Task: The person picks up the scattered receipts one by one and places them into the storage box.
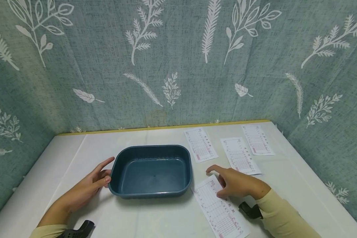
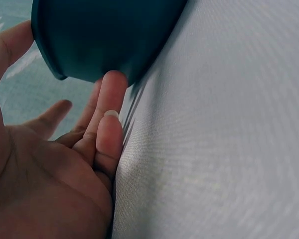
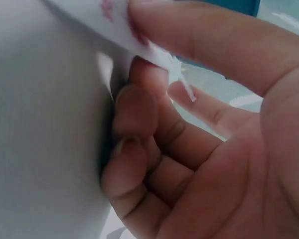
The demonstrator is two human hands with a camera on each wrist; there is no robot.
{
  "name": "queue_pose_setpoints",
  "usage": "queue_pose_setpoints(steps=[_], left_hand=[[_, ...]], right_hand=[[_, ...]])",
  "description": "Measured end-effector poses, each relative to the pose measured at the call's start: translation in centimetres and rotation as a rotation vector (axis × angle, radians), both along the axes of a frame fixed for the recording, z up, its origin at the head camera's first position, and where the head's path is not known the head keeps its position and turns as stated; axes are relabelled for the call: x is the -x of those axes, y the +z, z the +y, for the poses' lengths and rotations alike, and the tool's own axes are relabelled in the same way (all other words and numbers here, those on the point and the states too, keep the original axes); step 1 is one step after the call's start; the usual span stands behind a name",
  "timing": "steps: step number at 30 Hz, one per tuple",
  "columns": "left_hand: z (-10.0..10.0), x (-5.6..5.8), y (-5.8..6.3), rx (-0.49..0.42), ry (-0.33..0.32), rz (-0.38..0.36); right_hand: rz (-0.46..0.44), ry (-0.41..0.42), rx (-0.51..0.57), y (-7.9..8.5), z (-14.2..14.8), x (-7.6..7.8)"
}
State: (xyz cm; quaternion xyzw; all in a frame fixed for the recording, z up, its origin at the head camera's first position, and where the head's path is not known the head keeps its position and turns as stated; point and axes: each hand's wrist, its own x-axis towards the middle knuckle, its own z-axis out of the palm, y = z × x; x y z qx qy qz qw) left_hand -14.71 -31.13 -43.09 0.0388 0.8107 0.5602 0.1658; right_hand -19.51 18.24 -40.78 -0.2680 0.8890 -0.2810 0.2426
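A dark blue rectangular plastic basin with rounded corners stands upright on the white-covered table, nothing inside it. My left hand is at its left side. In the left wrist view, the thumb touches the basin's rim and another finger touches the lower wall, the fingers mostly straight. Right of the basin, my right hand pinches the edge of a printed paper slip with a red-and-black grid. In the right wrist view, the thumb lies on the slip with a fingertip beneath, and that edge is lifted.
Three similar printed slips lie farther back on the right: one beside the basin's far corner, another beyond my right hand, and a third near the back right corner. Leaf-patterned green curtains enclose the table.
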Motion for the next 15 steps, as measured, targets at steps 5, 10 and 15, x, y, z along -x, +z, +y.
queue_pose_setpoints(steps=[5,10,15], left_hand=[[-0.1,0.0,-0.1,0.021,0.013,0.003],[-0.2,-0.2,-0.2,-0.016,0.004,0.01],[-0.2,-0.3,-0.3,-0.047,-0.026,0.04]], right_hand=[[-0.001,0.008,0.034,0.2,0.7,0.5],[0.031,0.03,0.081,0.3,1.5,1.0],[0.018,0.047,0.121,0.6,2.1,1.2]])
